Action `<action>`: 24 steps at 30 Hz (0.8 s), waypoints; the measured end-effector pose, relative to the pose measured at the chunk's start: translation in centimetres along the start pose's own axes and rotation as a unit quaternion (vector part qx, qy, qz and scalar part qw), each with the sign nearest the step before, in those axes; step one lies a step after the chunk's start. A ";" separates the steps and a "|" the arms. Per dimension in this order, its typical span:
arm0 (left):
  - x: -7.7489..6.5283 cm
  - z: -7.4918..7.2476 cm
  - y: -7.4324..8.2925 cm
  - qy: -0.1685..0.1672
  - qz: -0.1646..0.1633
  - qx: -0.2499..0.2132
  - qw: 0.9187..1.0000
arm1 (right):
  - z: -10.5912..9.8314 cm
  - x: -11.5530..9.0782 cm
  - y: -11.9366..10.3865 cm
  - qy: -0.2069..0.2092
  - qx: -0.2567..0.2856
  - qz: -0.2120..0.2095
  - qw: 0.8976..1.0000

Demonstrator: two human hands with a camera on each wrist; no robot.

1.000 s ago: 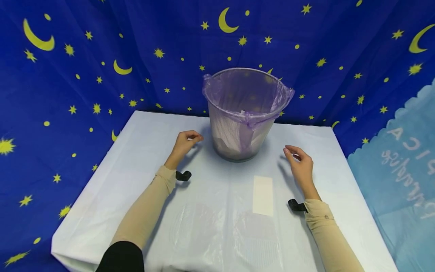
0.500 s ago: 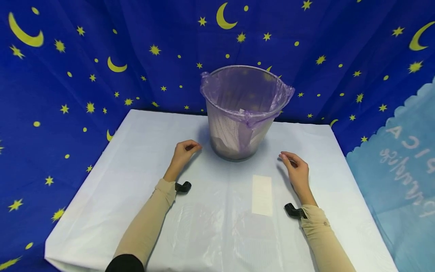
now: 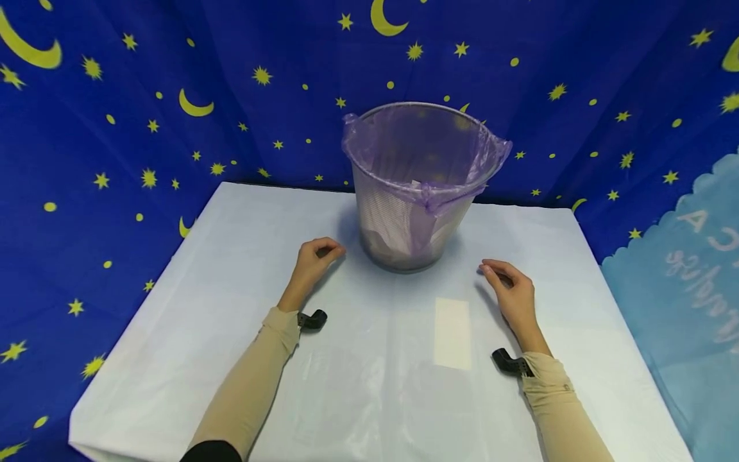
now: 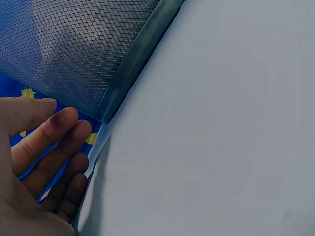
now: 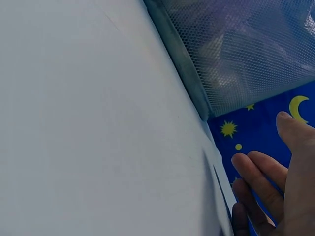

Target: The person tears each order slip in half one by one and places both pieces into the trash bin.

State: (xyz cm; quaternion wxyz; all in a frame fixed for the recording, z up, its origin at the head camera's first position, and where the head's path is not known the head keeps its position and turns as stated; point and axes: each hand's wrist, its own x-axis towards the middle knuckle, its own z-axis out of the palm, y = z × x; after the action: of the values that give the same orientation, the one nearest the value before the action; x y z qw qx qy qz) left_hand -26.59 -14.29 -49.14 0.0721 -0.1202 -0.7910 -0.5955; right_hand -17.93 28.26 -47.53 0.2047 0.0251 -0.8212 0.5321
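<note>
A mesh wastebasket stands upright toward the back of the white table, lined with a thin purple plastic bag that is folded over the rim and knotted at the front. Something white shows through the mesh inside. My left hand is just left of the basket's base, fingers loosely bent, holding nothing. On the other side my right hand hovers over the table, relaxed and apart from the basket. Both wrist views show the mesh wall beyond bare, loosely curved fingers.
A cream paper rectangle lies flat on the white-covered table, in front of the basket and left of the right hand. A blue curtain with moons and stars hangs behind. Light-blue lettered cloth hangs at the right.
Both hands have come slightly nearer the front of the table while staying apart from the basket. The head view has shifted a little. Basket and paper rest where they were.
</note>
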 end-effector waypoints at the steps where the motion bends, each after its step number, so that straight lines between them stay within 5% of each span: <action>1: 0.1 0.1 0.1 -0.002 0.002 0.006 1.000 | -0.1 0.0 0.0 0.001 -0.004 0.002 1.000; 19: -0.1 0.5 0.1 0.010 0.004 0.022 1.000 | -0.3 0.2 -0.5 -0.016 -0.050 -0.005 0.999; 24: -0.1 0.5 0.4 0.009 0.000 0.018 1.000 | -0.2 0.6 2.0 -0.014 -0.068 -0.012 0.998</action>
State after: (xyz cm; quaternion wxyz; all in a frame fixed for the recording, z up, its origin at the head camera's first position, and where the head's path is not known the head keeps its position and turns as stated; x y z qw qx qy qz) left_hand -26.37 -13.71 -48.88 0.0815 -0.1136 -0.8008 -0.5825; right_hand -18.93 29.42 -49.00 0.2008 0.0288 -0.8577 0.4725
